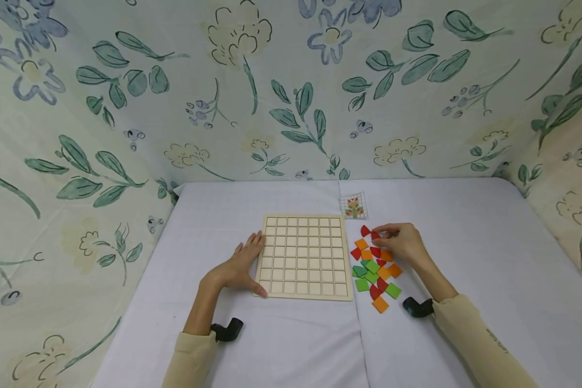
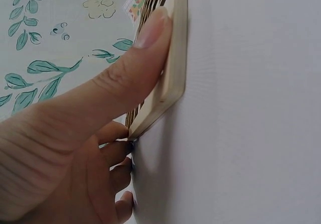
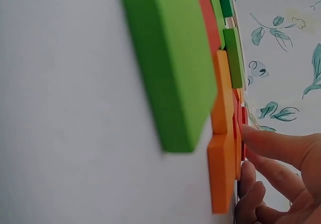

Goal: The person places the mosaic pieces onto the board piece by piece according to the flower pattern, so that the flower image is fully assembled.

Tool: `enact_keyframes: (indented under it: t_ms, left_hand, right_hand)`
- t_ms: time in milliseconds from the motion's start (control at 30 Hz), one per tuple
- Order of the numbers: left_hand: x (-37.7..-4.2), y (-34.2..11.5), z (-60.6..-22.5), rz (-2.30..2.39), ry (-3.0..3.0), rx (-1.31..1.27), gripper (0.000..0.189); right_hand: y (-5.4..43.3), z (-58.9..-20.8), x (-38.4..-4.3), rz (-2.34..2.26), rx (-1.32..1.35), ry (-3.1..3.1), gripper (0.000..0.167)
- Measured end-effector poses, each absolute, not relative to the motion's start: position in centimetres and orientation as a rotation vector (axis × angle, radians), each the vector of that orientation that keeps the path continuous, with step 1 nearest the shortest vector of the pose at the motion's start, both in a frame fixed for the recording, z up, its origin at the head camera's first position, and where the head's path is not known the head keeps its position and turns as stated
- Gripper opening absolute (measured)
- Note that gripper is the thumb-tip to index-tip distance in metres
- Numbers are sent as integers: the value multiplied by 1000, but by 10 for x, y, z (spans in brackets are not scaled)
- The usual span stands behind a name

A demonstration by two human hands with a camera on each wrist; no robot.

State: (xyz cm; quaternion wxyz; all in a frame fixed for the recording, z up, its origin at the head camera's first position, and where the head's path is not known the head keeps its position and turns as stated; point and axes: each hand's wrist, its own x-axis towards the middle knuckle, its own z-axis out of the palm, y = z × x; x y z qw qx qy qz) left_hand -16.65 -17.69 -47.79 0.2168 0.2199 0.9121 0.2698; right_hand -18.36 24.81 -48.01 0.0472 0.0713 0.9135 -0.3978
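A square wooden grid board (image 1: 304,297) lies flat on the cloth. My left hand (image 1: 236,268) is spread along its left side, the fingertips at the edge and the thumb on the front-left corner. In the left wrist view the thumb (image 2: 150,38) lies on the board's rim (image 2: 173,58). My right hand (image 1: 404,242) is over the far end of a pile of coloured pieces, thumb and forefinger pinching a red quarter-circle piece (image 1: 375,235). Another red piece (image 1: 365,231) lies just left of it. Right by the hand are orange square pieces (image 1: 387,256).
Several green (image 1: 361,284), red and orange pieces lie loosely heaped right of the board, some overlapping. A small gridded pattern card (image 1: 353,206) with a flower picture lies behind them. White cloth (image 1: 291,345) covers the table; a floral curtain (image 1: 291,97) hangs behind.
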Motion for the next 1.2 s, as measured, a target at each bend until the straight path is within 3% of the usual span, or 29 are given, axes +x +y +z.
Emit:
enact_keyframes:
  t_ms: [200, 667, 1200]
  left_hand:
    - [-168, -177, -480, 750, 2529, 601, 146]
    - [-168, -175, -478, 730, 2530, 581, 146]
    - [-167, -176, -477, 741, 2518, 589, 146]
  right_hand:
    - [247, -482, -183, -1213, 267, 2791, 41]
    - [251, -484, -181, -1218, 210, 2835, 30]
    - [248, -474, -188, -1228, 154, 2772, 40]
